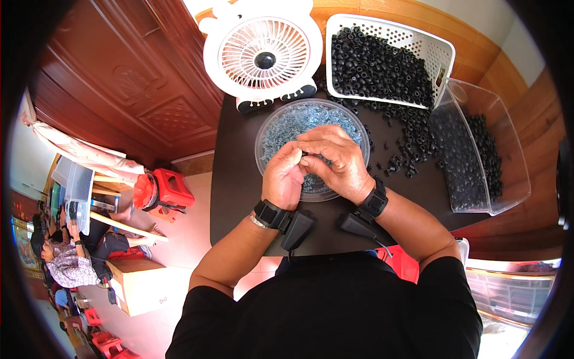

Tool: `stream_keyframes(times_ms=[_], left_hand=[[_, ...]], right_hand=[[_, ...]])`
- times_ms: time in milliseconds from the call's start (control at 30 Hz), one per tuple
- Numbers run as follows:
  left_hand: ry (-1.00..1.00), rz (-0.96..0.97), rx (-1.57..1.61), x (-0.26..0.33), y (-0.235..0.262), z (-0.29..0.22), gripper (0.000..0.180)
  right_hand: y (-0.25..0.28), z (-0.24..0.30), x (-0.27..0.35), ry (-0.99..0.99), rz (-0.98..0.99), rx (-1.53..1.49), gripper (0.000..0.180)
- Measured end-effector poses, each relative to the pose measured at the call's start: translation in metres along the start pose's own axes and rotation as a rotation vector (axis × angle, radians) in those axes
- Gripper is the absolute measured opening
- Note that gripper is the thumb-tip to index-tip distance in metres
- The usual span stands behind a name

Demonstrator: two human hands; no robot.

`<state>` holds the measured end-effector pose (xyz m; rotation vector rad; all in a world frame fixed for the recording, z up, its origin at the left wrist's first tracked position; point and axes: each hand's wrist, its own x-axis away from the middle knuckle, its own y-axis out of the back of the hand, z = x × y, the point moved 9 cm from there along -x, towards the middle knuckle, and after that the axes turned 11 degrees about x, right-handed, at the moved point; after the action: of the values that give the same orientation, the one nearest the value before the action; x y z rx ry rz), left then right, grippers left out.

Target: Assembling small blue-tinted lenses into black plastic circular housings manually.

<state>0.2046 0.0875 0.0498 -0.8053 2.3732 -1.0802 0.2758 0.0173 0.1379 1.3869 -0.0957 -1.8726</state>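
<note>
Black small ring (306,157) pinched between both hands (317,164) over clear bowl (269,128).

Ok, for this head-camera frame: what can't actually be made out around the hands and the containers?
- What the fingertips pinch: the left hand and right hand close together over it; only a dark speck shows.
- The middle of the clear round bowl: covered by both hands.
- Its bluish contents: too small to identify.
- The clear bin far side: bent and dimmed by the fisheye rim.
- The white fan top: cut off by the upper edge.
</note>
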Motion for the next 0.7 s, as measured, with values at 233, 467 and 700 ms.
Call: stream_keyframes(times_ms=[233, 467, 700], left_hand=[[-0.043, -0.056, 0.069, 0.002, 0.003, 0.0, 0.027], [-0.044, -0.094, 0.079, 0.002, 0.003, 0.0, 0.027], [-0.026, -0.089, 0.013, 0.003, -0.005, -0.005, 0.027]], right_hand=[[-0.002, 0.0, -0.001, -0.033, 0.0, 0.059, 0.027], [0.0, 0.011, -0.005, 0.067, 0.044, 0.261, 0.031], [0.004, 0.016, -0.009, 0.163, 0.081, 0.309, 0.029]])
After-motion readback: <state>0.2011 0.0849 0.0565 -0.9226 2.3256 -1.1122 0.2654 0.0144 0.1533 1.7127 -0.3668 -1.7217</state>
